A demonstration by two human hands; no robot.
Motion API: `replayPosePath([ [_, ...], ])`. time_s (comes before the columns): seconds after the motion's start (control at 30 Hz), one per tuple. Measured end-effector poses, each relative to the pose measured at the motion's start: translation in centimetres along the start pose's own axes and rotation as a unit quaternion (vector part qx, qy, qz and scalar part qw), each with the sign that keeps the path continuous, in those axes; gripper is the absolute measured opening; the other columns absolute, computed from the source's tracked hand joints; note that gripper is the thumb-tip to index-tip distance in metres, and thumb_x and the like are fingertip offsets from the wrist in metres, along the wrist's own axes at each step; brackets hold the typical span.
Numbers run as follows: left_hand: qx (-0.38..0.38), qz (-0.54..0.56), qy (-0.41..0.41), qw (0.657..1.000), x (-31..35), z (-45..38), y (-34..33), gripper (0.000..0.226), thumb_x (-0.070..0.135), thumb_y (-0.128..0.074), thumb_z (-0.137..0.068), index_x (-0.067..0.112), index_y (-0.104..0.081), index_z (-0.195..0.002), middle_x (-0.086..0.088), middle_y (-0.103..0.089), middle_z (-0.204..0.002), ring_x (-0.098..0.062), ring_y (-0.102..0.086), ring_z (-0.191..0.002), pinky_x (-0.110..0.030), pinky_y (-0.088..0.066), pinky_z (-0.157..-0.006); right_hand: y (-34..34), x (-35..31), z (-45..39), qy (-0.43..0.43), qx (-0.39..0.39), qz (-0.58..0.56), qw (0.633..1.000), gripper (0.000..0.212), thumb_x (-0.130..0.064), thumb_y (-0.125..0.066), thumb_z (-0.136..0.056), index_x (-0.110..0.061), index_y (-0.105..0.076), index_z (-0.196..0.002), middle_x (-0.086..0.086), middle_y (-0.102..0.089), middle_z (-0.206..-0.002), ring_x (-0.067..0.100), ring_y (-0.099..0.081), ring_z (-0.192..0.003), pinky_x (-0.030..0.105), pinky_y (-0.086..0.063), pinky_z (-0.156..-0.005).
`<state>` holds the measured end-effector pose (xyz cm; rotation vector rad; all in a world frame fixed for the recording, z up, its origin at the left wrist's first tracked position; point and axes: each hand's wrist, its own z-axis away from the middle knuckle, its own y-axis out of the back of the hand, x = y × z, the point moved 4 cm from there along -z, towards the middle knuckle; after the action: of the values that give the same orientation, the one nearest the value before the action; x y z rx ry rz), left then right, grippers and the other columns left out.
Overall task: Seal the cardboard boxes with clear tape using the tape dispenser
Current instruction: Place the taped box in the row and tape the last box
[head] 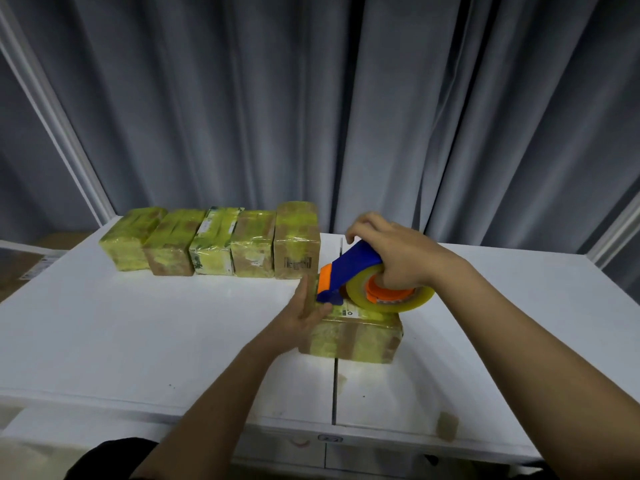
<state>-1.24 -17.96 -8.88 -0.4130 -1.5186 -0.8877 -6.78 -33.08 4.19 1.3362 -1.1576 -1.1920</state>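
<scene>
My right hand [398,258] grips the tape dispenser [360,282] over the box [356,337], left hand [306,311] flat beside it; box may slide, wrinkling tape.

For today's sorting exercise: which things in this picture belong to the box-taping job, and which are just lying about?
Job in hand:
- tape dispenser, gripped by right hand
- box, steadied by left hand
- five wrapped boxes in a row

Lying about:
- tape scrap on table edge
- curtain
</scene>
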Motion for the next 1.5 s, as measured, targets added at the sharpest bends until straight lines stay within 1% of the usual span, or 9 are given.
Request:
replayPosePath([
  [0.1, -0.011, -0.068, -0.002, 0.998, -1.4, -1.6, 2.0, 0.048, 0.038, -0.056, -0.094, 0.046, -0.027, -0.132, 0.033, -0.039, -0.126, 0.02, -0.035, -0.116, -0.002, -0.033, -0.094, 0.2, 1.1, 0.8, 0.011, 0.049, -0.058, 0.997, 0.053, -0.024, -0.076, -0.073, -0.032, -0.049, -0.117, -0.01, -0.029, -0.134, 0.014, -0.041, -0.108, 0.025, -0.043, -0.077],
  [0.2, 0.009, -0.193, -0.011, 0.981, -2.5, -3.5, 4.1, 0.08, 0.076, -0.058, -0.072, 0.043, -0.037, -0.142, 0.014, -0.031, -0.15, -0.016, -0.022, -0.141, -0.048, -0.024, -0.115, 0.2, 2.3, 1.3, -0.019, 0.057, -0.12, 0.991, 0.054, -0.037, -0.077, -0.075, -0.042, -0.054, -0.124, -0.015, -0.034, -0.13, 0.009, -0.04, -0.111, 0.024, -0.043, -0.083],
  [0.37, 0.127, -0.315, -0.068, 0.938, 0.6, -5.3, 4.9, 0.047, 0.042, -0.065, -0.085, 0.027, -0.058, -0.129, 0.003, -0.047, -0.132, -0.019, -0.033, -0.124, -0.038, -0.034, -0.103, -1.4, 3.0, 2.0, -0.078, -0.014, -0.232, 0.969, 0.076, -0.039, -0.078, -0.075, -0.053, -0.037, -0.136, -0.01, -0.039, -0.12, 0.011, -0.046, -0.11, 0.022, -0.043, -0.087],
  [0.57, 0.119, -0.172, -0.047, 0.977, 0.4, -5.2, 2.8, 0.033, 0.013, -0.055, -0.095, 0.014, -0.058, -0.127, 0.001, -0.047, -0.127, -0.019, -0.046, -0.121, -0.024, -0.035, -0.1, -1.5, 3.0, 1.7, -0.136, 0.028, -0.428, 0.893, 0.036, -0.05, -0.037, -0.099, -0.042, -0.051, -0.131, -0.013, -0.052, -0.13, 0.009, -0.05, -0.118, 0.021, -0.041, -0.094],
  [0.67, 0.012, -0.091, 0.041, 0.995, -0.4, -5.6, 2.0, 0.065, 0.046, -0.068, -0.082, 0.025, -0.043, -0.138, 0.007, -0.029, -0.142, -0.01, -0.03, -0.132, -0.026, -0.027, -0.106, -2.1, 3.4, 1.3, -0.187, 0.016, -0.537, 0.822, 0.034, -0.042, -0.053, -0.095, -0.043, -0.049, -0.129, -0.002, -0.059, -0.123, 0.02, -0.062, -0.107, 0.035, -0.054, -0.091],
  [0.8, 0.071, -0.184, -0.008, 0.98, -1.5, -5.8, 0.9, 0.115, 0.087, -0.066, -0.043, 0.024, -0.038, -0.135, -0.001, -0.032, -0.141, -0.022, -0.028, -0.136, -0.046, -0.031, -0.111, -2.2, 3.1, 0.8, -0.217, -0.02, -0.545, 0.81, 0.035, -0.035, -0.047, -0.097, -0.03, -0.05, -0.132, -0.001, -0.059, -0.115, 0.018, -0.061, -0.1, 0.037, -0.051, -0.091],
  [1.13, 0.048, -0.187, -0.022, 0.981, -1.4, -5.9, 1.4, 0.112, 0.086, -0.071, -0.037, 0.037, -0.038, -0.133, 0.011, -0.041, -0.136, -0.014, -0.038, -0.128, -0.047, -0.039, -0.104, -2.5, 1.7, 1.9, -0.261, -0.048, -0.592, 0.761, 0.05, -0.06, -0.054, -0.088, -0.019, -0.065, -0.115, 0.008, -0.073, -0.102, 0.026, -0.071, -0.093, 0.039, -0.056, -0.088],
  [1.3, 0.02, -0.248, 0.019, 0.968, -0.7, -6.0, 1.5, 0.121, 0.092, -0.062, -0.032, 0.042, -0.03, -0.138, 0.02, -0.028, -0.147, -0.011, -0.03, -0.135, -0.047, -0.026, -0.11, -2.1, 1.8, 5.9, -0.283, 0.015, -0.626, 0.726, 0.036, -0.056, -0.052, -0.09, -0.025, -0.065, -0.104, 0.006, -0.074, -0.094, 0.022, -0.071, -0.083, 0.033, -0.058, -0.073],
  [1.5, -0.01, -0.253, 0.017, 0.967, 0.3, -5.9, 1.1, 0.1, 0.06, -0.079, -0.059, 0.036, -0.027, -0.142, 0.021, -0.023, -0.147, -0.008, -0.026, -0.136, -0.032, -0.018, -0.103, -4.5, 1.2, 9.3, -0.28, 0.104, -0.616, 0.729, 0.038, -0.055, -0.057, -0.088, -0.036, -0.061, -0.12, -0.006, -0.069, -0.112, 0.014, -0.069, -0.095, 0.033, -0.057, -0.084],
])
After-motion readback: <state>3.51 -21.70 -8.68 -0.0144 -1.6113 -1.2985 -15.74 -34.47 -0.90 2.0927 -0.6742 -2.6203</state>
